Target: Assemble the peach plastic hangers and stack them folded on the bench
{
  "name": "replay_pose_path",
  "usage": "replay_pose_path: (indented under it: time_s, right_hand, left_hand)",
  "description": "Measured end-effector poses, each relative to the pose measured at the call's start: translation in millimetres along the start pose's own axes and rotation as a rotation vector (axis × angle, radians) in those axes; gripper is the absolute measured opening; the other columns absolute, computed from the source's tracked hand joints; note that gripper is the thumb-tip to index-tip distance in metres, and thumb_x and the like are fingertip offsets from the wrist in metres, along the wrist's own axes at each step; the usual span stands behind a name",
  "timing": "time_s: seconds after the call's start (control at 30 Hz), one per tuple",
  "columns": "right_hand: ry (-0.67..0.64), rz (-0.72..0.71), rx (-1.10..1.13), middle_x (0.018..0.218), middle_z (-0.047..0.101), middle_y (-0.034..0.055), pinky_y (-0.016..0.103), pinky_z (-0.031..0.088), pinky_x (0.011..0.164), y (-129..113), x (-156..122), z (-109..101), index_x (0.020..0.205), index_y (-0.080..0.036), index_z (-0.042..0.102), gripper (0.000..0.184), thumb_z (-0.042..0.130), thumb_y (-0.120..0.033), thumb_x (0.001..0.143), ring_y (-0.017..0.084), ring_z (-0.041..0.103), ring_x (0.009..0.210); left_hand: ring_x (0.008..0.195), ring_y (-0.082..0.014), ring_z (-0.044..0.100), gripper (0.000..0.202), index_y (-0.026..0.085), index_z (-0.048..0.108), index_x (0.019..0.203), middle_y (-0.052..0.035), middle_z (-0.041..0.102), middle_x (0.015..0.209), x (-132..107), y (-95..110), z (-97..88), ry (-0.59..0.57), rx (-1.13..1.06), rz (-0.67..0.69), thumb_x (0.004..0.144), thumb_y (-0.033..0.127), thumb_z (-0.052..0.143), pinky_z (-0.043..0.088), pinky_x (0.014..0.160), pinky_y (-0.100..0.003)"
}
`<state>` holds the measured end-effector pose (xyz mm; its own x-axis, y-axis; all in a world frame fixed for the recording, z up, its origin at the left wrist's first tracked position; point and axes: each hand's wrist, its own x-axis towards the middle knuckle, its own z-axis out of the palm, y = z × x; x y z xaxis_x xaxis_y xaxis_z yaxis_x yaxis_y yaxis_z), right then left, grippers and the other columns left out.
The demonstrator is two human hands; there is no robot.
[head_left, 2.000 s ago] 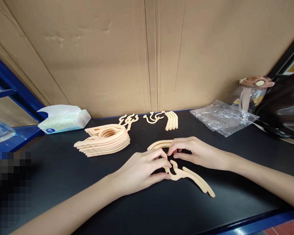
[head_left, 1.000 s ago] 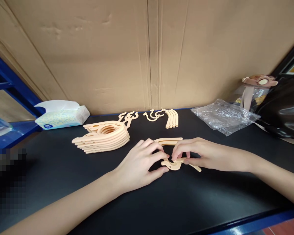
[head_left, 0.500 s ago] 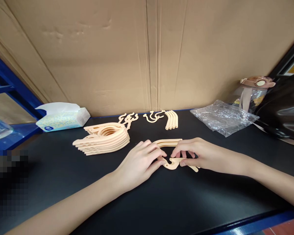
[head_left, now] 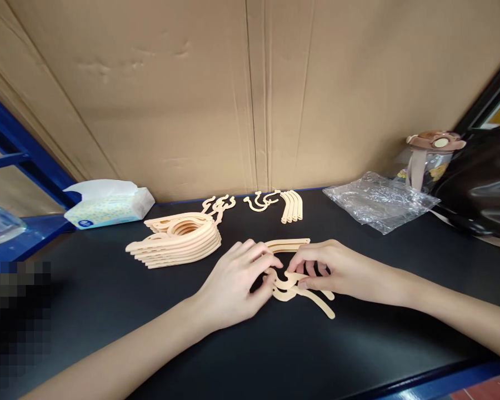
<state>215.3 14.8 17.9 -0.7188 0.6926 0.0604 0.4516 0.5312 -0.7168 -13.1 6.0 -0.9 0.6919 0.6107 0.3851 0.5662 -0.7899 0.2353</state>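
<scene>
Two beige curved pieces of a folding clothes hanger lie overlapped between my hands. My left hand [head_left: 239, 283] pinches their left ends between thumb and fingers. The upper hanger piece [head_left: 290, 280] is gripped by my right hand [head_left: 331, 268], with the thumb in front and the fingers behind. From under it the lower hanger piece [head_left: 320, 305] sticks out toward me, its tip bare on the right. Just beyond my fingers are more beige curved arms [head_left: 291, 244], partly hidden by my left hand.
To the left sits a stack of folded beige hangers [head_left: 183, 250]. Loose hooks [head_left: 258, 203] and several short curved arms [head_left: 292, 205] lie at the back. A tissue pack [head_left: 108, 208] stands back left; a clear plastic bag [head_left: 379, 203] and a bottle [head_left: 433, 155] are back right.
The two hanger pieces have fanned apart, so the lower one now shows further toward me. My right hand has shifted slightly left and nearer to me.
</scene>
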Motion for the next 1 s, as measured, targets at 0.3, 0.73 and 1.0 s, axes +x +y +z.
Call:
replay_pose_path:
  time_s: [0.3,0.73,1.0]
  right_hand:
    - [-0.075,-0.054,-0.184,0.085,0.060,-0.0021,0.021,0.039,0.063,-3.1,-3.5,-2.4,0.094,-0.021,0.063,0.018,0.068,-0.032,0.082,0.011,0.054,0.074]
    - [-0.029,-0.167,-0.190,0.096,0.063,0.0008,0.024,0.045,0.077,5.6,-1.8,-0.1,0.099,-0.023,0.066,0.019,0.053,-0.035,0.092,0.012,0.059,0.084]
    - [-0.005,-0.153,-0.214,0.092,0.065,-0.0001,0.025,0.044,0.076,-0.3,-2.3,-4.3,0.094,-0.021,0.064,0.019,0.052,-0.035,0.093,0.013,0.060,0.084]
  left_hand:
    - [0.084,-0.0168,0.051,0.013,0.019,0.059,0.092,-0.0010,0.059,0.090,2.3,4.6,-4.5,-0.085,-0.071,0.068,0.084,0.030,0.058,0.032,0.070,-0.032]
    - [0.077,-0.0154,0.049,0.008,0.019,0.057,0.083,-0.0005,0.059,0.082,0.5,4.6,-4.2,-0.060,0.006,0.145,0.087,0.024,0.052,0.031,0.067,-0.031]
    - [0.078,-0.0159,0.050,0.005,0.019,0.056,0.087,-0.0007,0.059,0.084,0.0,4.9,-4.1,-0.048,0.003,0.147,0.085,0.023,0.054,0.032,0.067,-0.031]
